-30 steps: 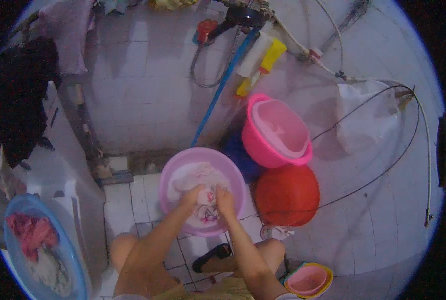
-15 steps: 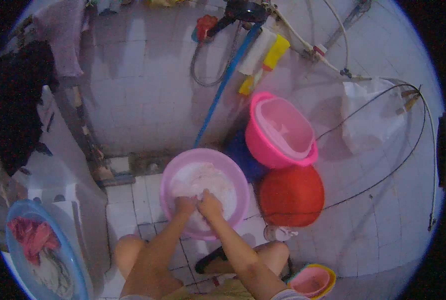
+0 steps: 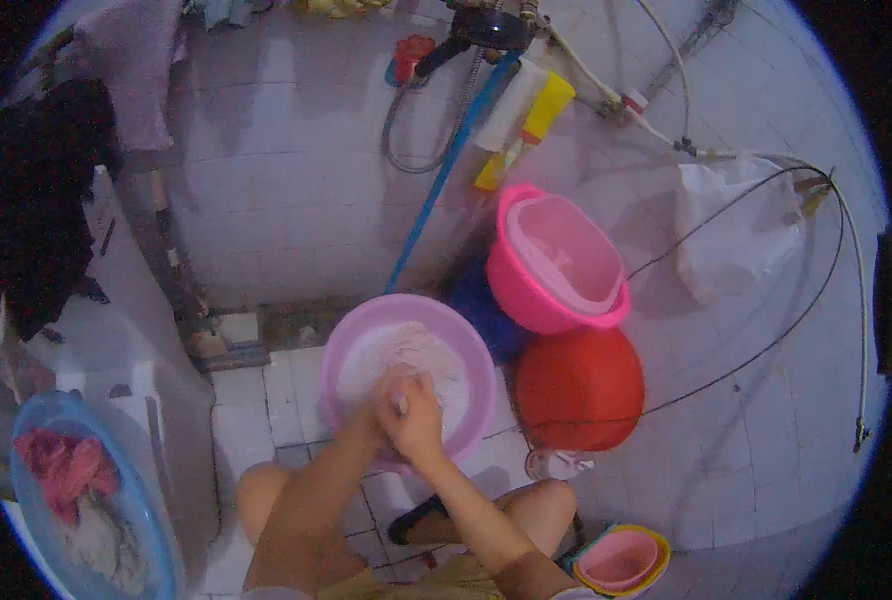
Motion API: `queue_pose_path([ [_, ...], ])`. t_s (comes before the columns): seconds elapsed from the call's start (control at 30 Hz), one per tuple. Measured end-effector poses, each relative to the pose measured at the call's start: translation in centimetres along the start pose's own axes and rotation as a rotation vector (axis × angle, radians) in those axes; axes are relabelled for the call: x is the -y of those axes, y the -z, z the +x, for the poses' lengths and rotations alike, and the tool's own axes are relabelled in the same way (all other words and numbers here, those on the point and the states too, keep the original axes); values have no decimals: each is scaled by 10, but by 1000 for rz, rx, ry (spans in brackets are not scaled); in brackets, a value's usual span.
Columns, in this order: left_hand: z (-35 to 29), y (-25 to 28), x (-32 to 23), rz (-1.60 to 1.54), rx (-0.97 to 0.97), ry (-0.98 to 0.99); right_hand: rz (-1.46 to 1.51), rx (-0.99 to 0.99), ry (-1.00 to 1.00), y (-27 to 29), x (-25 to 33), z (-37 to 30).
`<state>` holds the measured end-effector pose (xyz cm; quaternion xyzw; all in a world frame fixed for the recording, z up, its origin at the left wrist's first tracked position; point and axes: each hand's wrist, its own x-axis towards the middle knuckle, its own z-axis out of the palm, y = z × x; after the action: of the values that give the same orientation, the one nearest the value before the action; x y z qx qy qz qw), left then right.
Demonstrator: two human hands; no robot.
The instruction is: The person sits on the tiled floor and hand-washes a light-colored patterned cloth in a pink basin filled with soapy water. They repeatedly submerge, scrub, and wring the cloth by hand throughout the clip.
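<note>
A light purple basin [image 3: 482, 385] stands on the tiled floor before me, holding whitish sudsy water and a pale pinkish cloth [image 3: 416, 347]. My left hand [image 3: 391, 388] and my right hand [image 3: 413, 417] are pressed together over the near half of the basin. Both are closed, and a small pale bit of cloth shows between the fingers. The right hand partly covers the left, so most of what they grip is hidden.
Beside the basin on the right stand a red tub [image 3: 581, 390] and a pink basin [image 3: 506, 265] on a blue container. A blue tub [image 3: 161, 510] with clothes is at left. A blue hose [image 3: 446, 180] hangs behind. Small stacked bowls [image 3: 656, 560] sit lower right.
My hands have come up from the suds and closed tighter together, the right now overlapping the left. More of the pale cloth shows beyond them. The view has shifted slightly.
</note>
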<state>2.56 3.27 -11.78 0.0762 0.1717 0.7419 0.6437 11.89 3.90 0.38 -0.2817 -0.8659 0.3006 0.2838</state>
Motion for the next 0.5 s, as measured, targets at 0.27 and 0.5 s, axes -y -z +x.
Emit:
queue_pose_path([
  [0.27,4,-78,-1,172,-462,56,-165,-225,-335,-11,-104,45],
  [0.5,-36,-83,-24,366,-120,-180,-91,6,-162,1,-9,9],
])
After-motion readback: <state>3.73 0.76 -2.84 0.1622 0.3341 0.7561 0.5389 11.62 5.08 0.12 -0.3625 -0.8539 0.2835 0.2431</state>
